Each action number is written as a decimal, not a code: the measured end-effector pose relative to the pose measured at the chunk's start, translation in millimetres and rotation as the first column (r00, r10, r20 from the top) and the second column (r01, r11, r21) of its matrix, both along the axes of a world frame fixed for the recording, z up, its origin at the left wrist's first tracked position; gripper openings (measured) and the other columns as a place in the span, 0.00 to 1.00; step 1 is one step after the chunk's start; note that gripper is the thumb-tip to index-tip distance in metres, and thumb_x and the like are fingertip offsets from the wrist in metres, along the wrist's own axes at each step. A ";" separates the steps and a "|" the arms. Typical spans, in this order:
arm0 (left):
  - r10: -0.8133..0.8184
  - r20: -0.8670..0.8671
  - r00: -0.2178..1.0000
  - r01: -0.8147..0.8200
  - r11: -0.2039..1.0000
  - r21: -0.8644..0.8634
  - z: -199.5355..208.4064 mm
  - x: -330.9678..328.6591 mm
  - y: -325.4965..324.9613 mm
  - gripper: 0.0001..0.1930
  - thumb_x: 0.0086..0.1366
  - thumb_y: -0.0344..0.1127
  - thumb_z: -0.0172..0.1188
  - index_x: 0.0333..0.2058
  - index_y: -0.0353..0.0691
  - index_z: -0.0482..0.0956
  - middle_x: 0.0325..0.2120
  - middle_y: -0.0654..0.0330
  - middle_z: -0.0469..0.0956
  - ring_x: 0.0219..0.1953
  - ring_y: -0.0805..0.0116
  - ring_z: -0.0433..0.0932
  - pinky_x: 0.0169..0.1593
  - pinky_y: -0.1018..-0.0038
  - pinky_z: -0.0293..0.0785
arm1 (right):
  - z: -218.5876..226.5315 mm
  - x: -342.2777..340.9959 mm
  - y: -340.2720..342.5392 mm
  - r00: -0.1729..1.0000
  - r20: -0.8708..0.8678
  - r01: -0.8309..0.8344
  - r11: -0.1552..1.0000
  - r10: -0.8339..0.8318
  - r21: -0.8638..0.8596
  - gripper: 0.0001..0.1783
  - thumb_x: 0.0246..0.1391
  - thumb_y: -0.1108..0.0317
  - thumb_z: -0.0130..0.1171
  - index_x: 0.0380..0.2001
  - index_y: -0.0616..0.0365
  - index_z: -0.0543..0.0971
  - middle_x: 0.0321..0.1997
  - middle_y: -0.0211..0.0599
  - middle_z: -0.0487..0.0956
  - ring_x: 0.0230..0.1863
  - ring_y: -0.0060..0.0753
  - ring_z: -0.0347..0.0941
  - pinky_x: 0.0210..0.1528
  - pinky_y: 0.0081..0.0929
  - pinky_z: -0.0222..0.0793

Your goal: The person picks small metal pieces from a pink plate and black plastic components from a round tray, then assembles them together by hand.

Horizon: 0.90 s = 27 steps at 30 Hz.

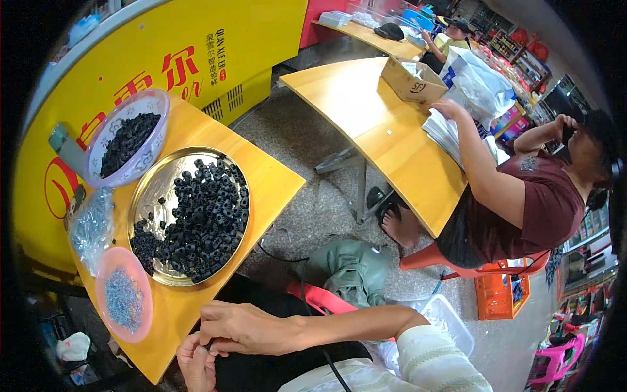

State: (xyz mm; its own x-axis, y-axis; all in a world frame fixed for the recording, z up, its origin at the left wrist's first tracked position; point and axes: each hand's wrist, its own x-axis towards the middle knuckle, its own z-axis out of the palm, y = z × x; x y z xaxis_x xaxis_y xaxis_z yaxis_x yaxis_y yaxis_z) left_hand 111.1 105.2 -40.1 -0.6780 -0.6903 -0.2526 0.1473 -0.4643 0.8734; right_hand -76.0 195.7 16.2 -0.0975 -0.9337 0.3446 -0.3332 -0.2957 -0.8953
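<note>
- Head view: the right hand [245, 328] and the left hand [196, 364] are seen together just off the near edge of the yellow table [274, 176], fingers pinched narrowly; what is pinched cannot be told.
- A metal tray [151, 196] of black rings [209, 215] is set mid-table, a pink dish [124, 295] towards the near corner, and a patterned bowl [130, 140] at the far edge.

Worn on the head, looking steeply down and a little leftward over a yellow table [274, 176]. Close to the hands at the lower edge; metal tray [153, 189] near, left of centre. Wide fisheye, edges bending toward a dark rim. Farther off, upper right, a second table [366, 111]. One view only.
</note>
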 end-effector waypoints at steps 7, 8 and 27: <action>-0.122 0.166 0.979 0.152 0.972 -0.181 36.8 -3.2 -3.8 0.11 0.63 0.29 0.48 0.34 0.26 0.75 0.25 0.54 0.75 0.25 0.67 0.75 0.31 0.76 0.73 | -1.8 10.5 -3.9 1.000 0.015 -0.002 0.998 0.003 -0.063 0.11 0.45 0.71 0.63 0.33 0.58 0.75 0.32 0.38 0.70 0.38 0.41 0.69 0.38 0.33 0.66; -0.128 0.182 0.975 0.156 0.977 -0.148 38.5 -8.5 -2.8 0.11 0.63 0.28 0.48 0.35 0.25 0.75 0.25 0.54 0.76 0.25 0.67 0.76 0.31 0.76 0.73 | -3.0 9.6 -4.7 0.999 0.001 0.036 0.997 -0.036 -0.066 0.10 0.45 0.70 0.64 0.32 0.59 0.76 0.31 0.38 0.70 0.35 0.40 0.69 0.37 0.31 0.66; 0.419 0.622 0.661 0.520 0.342 -0.783 45.5 0.7 -135.2 0.10 0.52 0.26 0.62 0.35 0.36 0.79 0.27 0.53 0.74 0.31 0.56 0.76 0.35 0.68 0.71 | -39.7 -6.8 -20.7 0.991 0.127 -0.070 0.949 0.032 0.309 0.11 0.51 0.73 0.59 0.39 0.60 0.76 0.34 0.40 0.75 0.31 0.35 0.75 0.32 0.26 0.70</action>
State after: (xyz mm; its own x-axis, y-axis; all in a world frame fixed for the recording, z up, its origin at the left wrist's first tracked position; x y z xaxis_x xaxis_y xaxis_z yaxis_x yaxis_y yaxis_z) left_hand 111.9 -30.0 5.4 -0.6708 -0.7324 0.1167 -0.6160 0.6378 0.4623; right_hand -82.8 175.0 -23.6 -0.0694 -0.9973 0.0242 -0.2105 -0.0091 -0.9775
